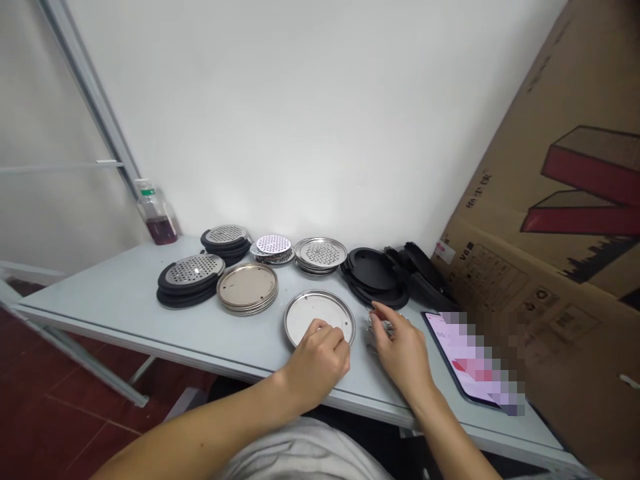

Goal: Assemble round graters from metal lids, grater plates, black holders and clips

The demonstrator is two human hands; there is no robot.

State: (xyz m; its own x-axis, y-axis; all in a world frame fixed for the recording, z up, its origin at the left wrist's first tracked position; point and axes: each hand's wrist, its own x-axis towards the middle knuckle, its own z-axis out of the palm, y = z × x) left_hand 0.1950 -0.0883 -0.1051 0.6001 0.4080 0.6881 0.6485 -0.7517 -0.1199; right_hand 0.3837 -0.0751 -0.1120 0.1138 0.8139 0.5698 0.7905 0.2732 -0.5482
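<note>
My left hand [317,360] lies curled on the near rim of a plain round metal disc [319,317], and I cannot tell whether it grips the disc. My right hand [401,353] hovers with its fingers apart, touching or almost touching a small heap of silvery metal parts [377,330]. Behind them stand several stacks: perforated steel discs on black rings [191,277] [226,239], a stack of plain tan-faced metal discs [247,287], perforated discs [273,245] [321,254], and black round plastic pieces [373,273].
A tablet or phone [445,340] with a pixelated screen lies right of my right hand. A large cardboard box [555,220] leans against the table's right side. A bottle of dark red liquid [157,221] stands at the far left corner of the pale table [100,297].
</note>
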